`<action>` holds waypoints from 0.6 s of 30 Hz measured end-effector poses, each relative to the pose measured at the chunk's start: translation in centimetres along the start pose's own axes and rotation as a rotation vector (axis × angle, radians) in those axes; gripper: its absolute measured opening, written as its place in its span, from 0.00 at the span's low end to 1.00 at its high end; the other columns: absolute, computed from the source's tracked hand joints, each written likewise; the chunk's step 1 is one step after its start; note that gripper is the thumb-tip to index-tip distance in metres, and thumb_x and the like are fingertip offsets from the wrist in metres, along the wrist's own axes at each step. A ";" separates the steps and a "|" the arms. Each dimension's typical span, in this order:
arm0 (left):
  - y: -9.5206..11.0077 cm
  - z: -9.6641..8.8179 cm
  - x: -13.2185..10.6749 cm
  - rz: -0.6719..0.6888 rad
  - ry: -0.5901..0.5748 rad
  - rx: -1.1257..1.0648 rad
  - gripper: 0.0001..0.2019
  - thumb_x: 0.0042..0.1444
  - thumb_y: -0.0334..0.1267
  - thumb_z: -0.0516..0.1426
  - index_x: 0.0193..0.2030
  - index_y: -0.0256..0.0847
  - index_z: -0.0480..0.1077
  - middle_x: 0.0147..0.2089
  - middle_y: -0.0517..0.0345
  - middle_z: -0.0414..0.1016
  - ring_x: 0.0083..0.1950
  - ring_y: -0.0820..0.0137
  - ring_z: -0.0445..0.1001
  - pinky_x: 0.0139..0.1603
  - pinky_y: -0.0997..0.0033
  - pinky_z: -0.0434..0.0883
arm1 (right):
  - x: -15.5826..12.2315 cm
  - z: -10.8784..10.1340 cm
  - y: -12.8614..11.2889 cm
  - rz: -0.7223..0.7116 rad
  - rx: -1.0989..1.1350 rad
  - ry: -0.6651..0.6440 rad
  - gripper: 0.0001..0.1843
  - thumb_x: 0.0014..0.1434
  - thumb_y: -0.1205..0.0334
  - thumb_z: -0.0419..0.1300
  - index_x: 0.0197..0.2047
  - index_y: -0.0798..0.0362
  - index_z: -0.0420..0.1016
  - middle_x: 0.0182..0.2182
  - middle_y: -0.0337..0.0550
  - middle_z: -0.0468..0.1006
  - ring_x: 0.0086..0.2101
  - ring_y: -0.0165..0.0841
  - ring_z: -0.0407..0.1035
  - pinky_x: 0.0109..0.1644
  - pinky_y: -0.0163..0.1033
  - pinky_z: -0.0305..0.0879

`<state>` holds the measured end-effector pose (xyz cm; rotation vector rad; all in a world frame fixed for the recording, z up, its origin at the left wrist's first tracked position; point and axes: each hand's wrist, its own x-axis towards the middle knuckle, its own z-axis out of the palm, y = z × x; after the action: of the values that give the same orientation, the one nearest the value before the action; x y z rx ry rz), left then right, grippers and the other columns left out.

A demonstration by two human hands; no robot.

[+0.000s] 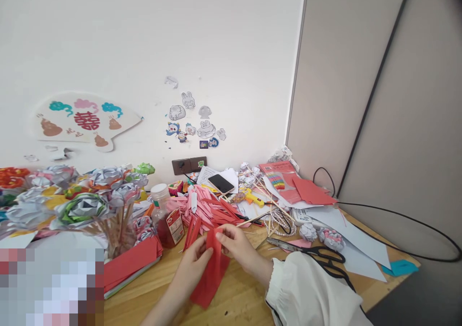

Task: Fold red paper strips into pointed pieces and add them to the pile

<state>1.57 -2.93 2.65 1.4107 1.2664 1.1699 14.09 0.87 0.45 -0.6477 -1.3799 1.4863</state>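
Note:
A strip of red paper (211, 280), with lengthwise creases, hangs between my two hands over the front of the wooden table. My left hand (198, 258) pinches its left edge near the top, thumb on the near face. At the upper right edge, my right hand (233, 241) grips the same paper between thumb and fingers. Just beyond my hands lies a heap of pink and red paper strips (202, 205). To the left rests a stack of red paper sheets (133, 263). Black-handled scissors (317, 254) lie right of my right forearm.
Paper flowers on sticks (83, 205) crowd the left side, beside a clear jar (160, 210) and a red box (175, 227). Farther back are a phone (221, 184) and a yellow glue gun (253, 198). A black cable (404, 217) loops past the table's right edge.

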 end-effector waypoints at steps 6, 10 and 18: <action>-0.6 -0.4 0.1 0.084 0.077 0.122 0.13 0.44 0.44 0.53 0.31 0.36 0.68 0.28 0.57 0.74 0.31 0.66 0.70 0.33 0.70 0.67 | -0.2 0.3 -0.1 0.036 0.023 -0.006 0.18 0.49 0.48 0.52 0.29 0.57 0.67 0.19 0.36 0.63 0.19 0.23 0.55 0.22 0.29 0.50; -0.2 -0.4 0.0 0.083 0.042 0.109 0.12 0.46 0.42 0.52 0.32 0.36 0.68 0.29 0.57 0.74 0.31 0.68 0.71 0.33 0.72 0.66 | -0.2 0.1 -0.1 0.097 0.176 -0.043 0.17 0.50 0.50 0.52 0.28 0.57 0.66 0.18 0.35 0.63 0.17 0.22 0.54 0.22 0.29 0.51; 0.7 -0.1 -0.3 0.064 -0.020 0.047 0.12 0.46 0.40 0.52 0.34 0.35 0.68 0.32 0.55 0.75 0.33 0.66 0.71 0.35 0.70 0.67 | -0.3 -0.1 -0.1 0.143 0.190 -0.096 0.14 0.46 0.53 0.57 0.29 0.57 0.67 0.17 0.33 0.62 0.17 0.21 0.55 0.23 0.29 0.52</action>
<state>1.62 -3.27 3.32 1.5038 1.2505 1.1732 14.34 0.68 0.51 -0.5697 -1.2661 1.7582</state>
